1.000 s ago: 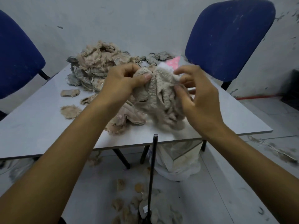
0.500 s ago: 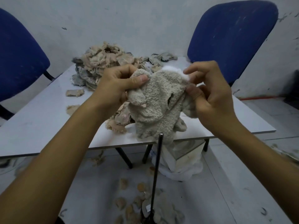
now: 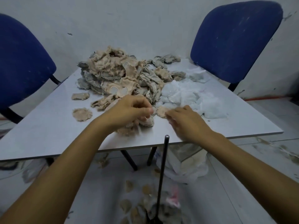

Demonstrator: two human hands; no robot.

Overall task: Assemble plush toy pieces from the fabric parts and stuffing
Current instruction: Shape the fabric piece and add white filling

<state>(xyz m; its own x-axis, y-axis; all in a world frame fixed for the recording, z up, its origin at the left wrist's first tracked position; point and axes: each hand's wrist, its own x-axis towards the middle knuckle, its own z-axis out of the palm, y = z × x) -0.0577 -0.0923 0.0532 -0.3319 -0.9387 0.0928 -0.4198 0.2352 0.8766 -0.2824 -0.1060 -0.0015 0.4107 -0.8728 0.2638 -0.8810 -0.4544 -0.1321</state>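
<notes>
Both my forearms reach in from the bottom corners toward the middle of the grey table point(image 3: 48, 130). My left hand point(image 3: 131, 110) sits knuckles-up, wrist bent slightly down, fingers curled under with thumb and fingertips pinched at its 3 o'clock edge. Beneath its palm lies a bunch of tan plush fabric point(image 3: 129, 130) that spills out toward 6 o'clock onto the tabletop; the fingers seem closed into that cloth, though the hand hides the contact itself.

My right hand point(image 3: 184, 120) lies lower and flatter, palm down, fingers stretched toward 10 o'clock. Its fingertips touch a small round tan fabric piece point(image 3: 161, 110) that sits between the two hands, just beside my left thumb. The fingers are blurred, so I cannot tell whether they pinch the piece or only press on it.

At 12 o'clock from my hands rises the big heap of tan and grey fabric parts point(image 3: 119, 73). At 2 o'clock from my right hand spreads the white stuffing point(image 3: 186, 94), touching the heap's right edge. Two loose tan pieces lie at 9 o'clock of my left hand: a round one point(image 3: 82, 114) nearer me and a smaller scrap point(image 3: 80, 96) farther back.

A thin black rod point(image 3: 163, 167) stands upright below the table's near edge.
</notes>
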